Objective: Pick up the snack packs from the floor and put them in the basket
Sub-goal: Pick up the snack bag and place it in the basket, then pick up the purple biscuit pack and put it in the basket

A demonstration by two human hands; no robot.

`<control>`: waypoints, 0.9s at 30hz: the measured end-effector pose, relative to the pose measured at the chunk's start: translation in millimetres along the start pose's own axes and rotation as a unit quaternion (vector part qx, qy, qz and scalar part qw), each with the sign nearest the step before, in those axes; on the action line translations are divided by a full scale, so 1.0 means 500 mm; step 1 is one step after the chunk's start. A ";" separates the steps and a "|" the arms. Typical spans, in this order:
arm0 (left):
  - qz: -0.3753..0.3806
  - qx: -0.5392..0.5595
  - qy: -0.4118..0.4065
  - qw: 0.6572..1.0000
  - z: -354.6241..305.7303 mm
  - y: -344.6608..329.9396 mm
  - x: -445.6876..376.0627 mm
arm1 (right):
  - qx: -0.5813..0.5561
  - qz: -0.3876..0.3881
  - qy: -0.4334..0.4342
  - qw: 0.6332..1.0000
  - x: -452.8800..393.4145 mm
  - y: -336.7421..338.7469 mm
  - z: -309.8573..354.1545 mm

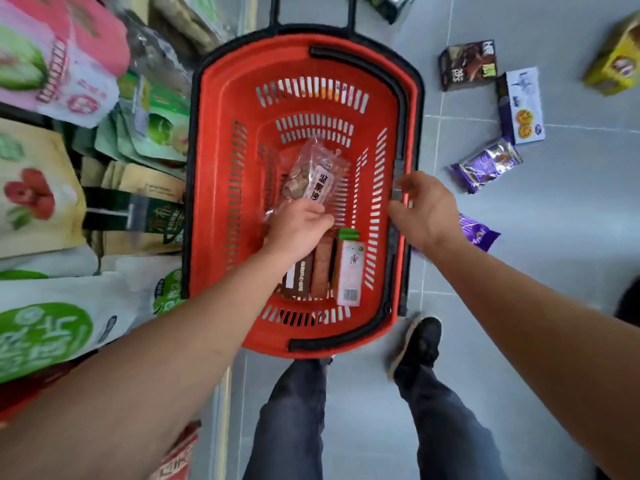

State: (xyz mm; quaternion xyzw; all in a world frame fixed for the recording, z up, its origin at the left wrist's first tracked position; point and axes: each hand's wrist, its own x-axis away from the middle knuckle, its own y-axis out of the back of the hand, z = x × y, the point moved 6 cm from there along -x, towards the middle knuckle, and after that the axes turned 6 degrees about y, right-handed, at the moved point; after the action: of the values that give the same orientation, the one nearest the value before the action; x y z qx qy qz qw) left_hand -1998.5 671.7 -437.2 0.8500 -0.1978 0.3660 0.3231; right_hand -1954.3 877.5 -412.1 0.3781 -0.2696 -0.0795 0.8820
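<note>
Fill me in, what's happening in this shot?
A person stands over a red basket on the floor. The left hand holds a clear snack bag inside it, above two boxes already in. The right hand rests open at the basket's right rim. Purple packs and more boxes lie on the floor to the right.

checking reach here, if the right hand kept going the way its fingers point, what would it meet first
The right hand points left toward the red basket; it would likely meet its black handle first, though depth is unclear.
</note>
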 end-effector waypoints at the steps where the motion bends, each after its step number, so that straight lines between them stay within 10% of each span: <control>1: -0.001 -0.011 -0.006 1.000 -0.018 -0.009 0.012 | -0.005 -0.004 -0.018 1.000 0.013 0.018 -0.027; 27: 0.042 -0.041 0.071 0.996 -0.295 -0.724 0.000 | -0.068 0.073 -0.196 0.976 0.080 0.254 -0.812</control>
State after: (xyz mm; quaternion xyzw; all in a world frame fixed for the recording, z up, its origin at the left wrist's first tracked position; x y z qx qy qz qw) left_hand -1864.4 1032.2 -506.4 0.7988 -0.2247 0.4305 0.3550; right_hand -1711.3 1206.2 -536.3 0.2732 -0.4578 -0.1052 0.8395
